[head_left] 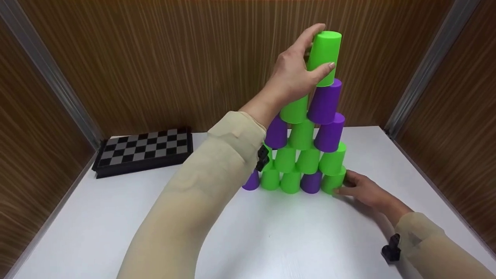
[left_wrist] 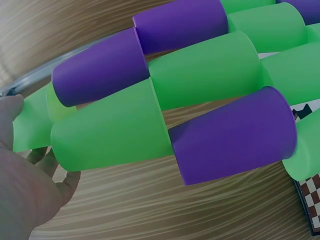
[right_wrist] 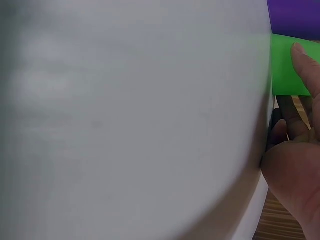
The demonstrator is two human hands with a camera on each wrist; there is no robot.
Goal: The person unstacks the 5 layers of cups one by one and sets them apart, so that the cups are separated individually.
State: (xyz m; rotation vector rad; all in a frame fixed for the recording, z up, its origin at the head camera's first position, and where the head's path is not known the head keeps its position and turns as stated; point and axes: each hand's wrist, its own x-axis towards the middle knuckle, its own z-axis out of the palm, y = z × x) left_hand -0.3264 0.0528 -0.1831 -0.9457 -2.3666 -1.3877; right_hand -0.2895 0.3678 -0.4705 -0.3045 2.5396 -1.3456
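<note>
A tall pyramid of upside-down green and purple cups stands on the white table. My left hand grips the green cup at the very top, thumb on its near side and fingers round the far side. Directly under it are a green cup and a purple cup; whether the top cup bears on both is hard to tell. Down at the right end of the bottom row, my right hand holds a green cup lightly between thumb and fingers. My left sleeve hides part of the pyramid's left side.
A black-framed checkered board box lies on the table at the back left. Wood-grain panels rise behind and on both sides, joined by metal corner strips. Small black devices sit at both sleeves.
</note>
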